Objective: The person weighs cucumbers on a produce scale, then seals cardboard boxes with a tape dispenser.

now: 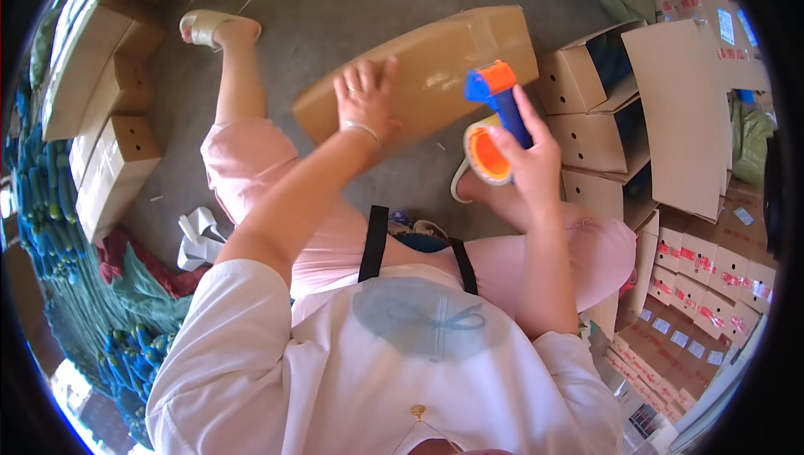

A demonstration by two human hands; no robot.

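A long brown cardboard box [435, 66] lies at a slant across the floor in front of me, with shiny tape on its surface. On its left part rests my left hand [366, 103], fingers spread and a ring and bracelet showing. At the box's right end, my right hand [532, 149] grips the blue handle of a tape dispenser [512, 112]. The dispenser has an orange and blue head and carries a tape roll with an orange core. Its head is over the near right part of the box; whether it touches the cardboard I cannot tell.
Open cardboard boxes [590, 141] stand stacked close on the right, with printed cartons [699, 262] beyond. More boxes [117, 162] line the left, beside piled dark green vegetables [50, 204]. White strips [201, 237] lie on the floor near my left knee.
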